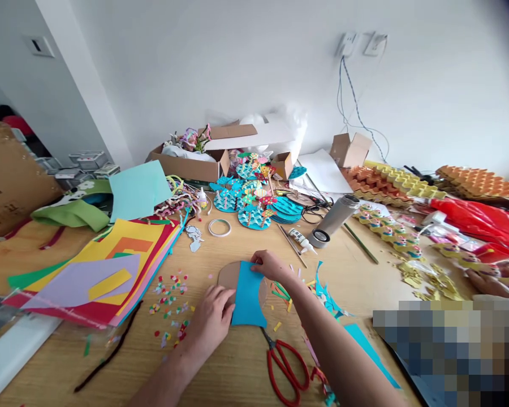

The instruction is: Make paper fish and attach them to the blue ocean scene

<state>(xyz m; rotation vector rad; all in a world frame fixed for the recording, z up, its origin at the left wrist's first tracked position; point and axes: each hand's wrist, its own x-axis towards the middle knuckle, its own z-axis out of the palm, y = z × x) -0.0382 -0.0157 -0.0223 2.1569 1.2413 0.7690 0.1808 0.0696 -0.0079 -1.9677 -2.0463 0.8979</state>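
Note:
A blue paper piece (249,297) lies over a rounded brown cardboard piece (228,276), whose edges show on both sides. My left hand (211,316) rests at the left edge of the blue paper, fingers bent together against it and the cardboard. At the top edge, my right hand (268,265) has its fingers closed on the blue paper. Red-handled scissors (286,370) lie just below the paper, touching neither hand. Colourful paper dots (173,288) are scattered left of the cardboard, and blue offcuts (324,291) lie to the right.
Coloured sheets (106,271) are stacked on the left. Finished blue crafts (254,212), a tape roll (219,228), a glue bottle (302,240) and a metal flask (340,213) stand farther back. At the right edge, another person's hand (490,281) is near egg-carton pieces (390,234).

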